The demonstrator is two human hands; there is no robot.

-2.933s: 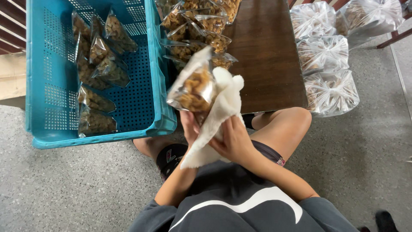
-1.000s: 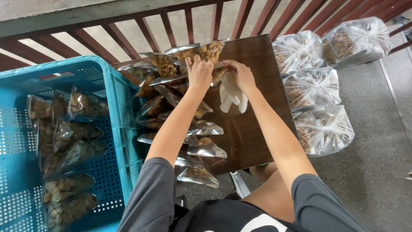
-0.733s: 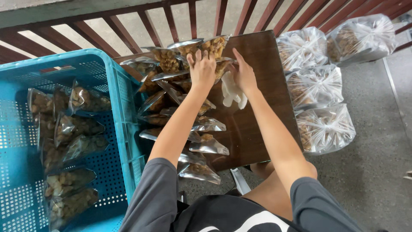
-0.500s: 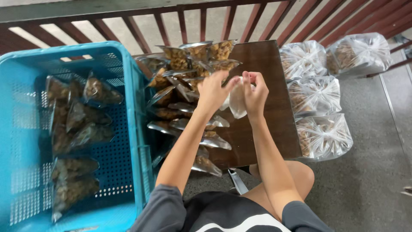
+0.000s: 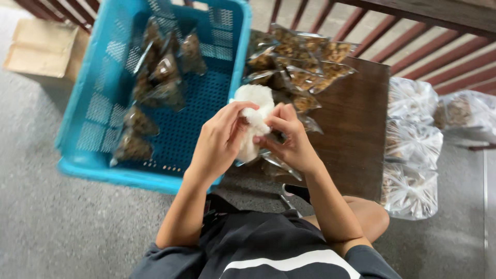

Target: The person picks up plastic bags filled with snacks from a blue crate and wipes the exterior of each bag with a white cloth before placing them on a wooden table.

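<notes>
**A:** So what's in the hands here?

**B:** Both are bunched up on a white cloth [image 5: 254, 116]. The left hand [image 5: 219, 139] has its fingers curled over the cloth's left side, thumb pressing in. The right hand [image 5: 289, 138] pinches the right edge between thumb and fingertips. So both closed, gripping the same wad, held right between them above the person's lap.

**A:** And around them?

**B:** Just left of the left hand, and beyond it, there's a blue plastic crate [image 5: 98, 150] with a perforated floor. A few clear snack packets [image 5: 155, 77] with brown stuff inside lie in it. Beyond the hands and a bit to the right is a pile of the same packets [image 5: 305, 62] sitting on a dark wooden table [image 5: 356, 129]. A couple of them sit directly under the hands too.

**A:** Anything farther out?

**B:** Well right of the right hand, big clear bags [image 5: 413, 155] full of something brownish, on the grey floor. Far left past the crate, a flat piece of cardboard [image 5: 44, 44].
</notes>
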